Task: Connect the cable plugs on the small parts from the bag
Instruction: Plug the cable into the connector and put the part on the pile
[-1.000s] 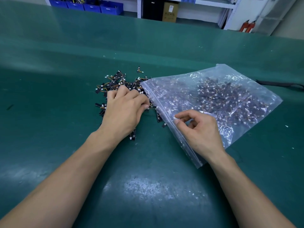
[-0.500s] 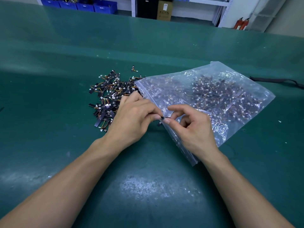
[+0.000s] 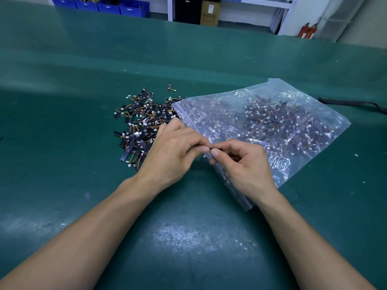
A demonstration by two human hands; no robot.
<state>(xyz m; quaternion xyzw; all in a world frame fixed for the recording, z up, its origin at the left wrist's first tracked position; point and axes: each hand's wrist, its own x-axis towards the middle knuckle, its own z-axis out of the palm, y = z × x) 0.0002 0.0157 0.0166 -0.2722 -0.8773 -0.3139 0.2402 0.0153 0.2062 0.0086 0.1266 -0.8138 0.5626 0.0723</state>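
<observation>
Stage: early, by my reckoning; one small part (image 3: 216, 148) is in hand, and I cannot tell from here whether its plug is seated.
Left hand (image 3: 171, 153): fingers curled, thumb and forefinger pinching one end of that part, just above the table (image 3: 188, 237).
Right hand (image 3: 249, 166): fingers also curled, with the thumb tip and forefinger nipping the other end; the two hands almost touch at the fingertips.
Where the part sits: between both hands, over the bag's zip edge, near the front of the pile (image 3: 140, 124).
Done so far: a heap of parts lies tipped out on the table to the left of the bag (image 3: 282, 166); whether any of them are already connected is too small to read.
Left to do: a great deal, I judge; the bag looks well filled, and the loose heap has to be worked through too.
Parts: short, flat black strips, each with thin orange and yellow wires ending in a tiny white plug. They are light, fiddly and tangled together.
Bag: clear, crinkled plastic with a zip strip along its open side. It lies flat and glints under the lights.
Table surface: dark green matting, smooth, scuffed pale in a patch near the person.
Background: blue bins (image 3: 113, 6) and a cardboard box (image 3: 210, 15) stand beyond the table's far edge.
</observation>
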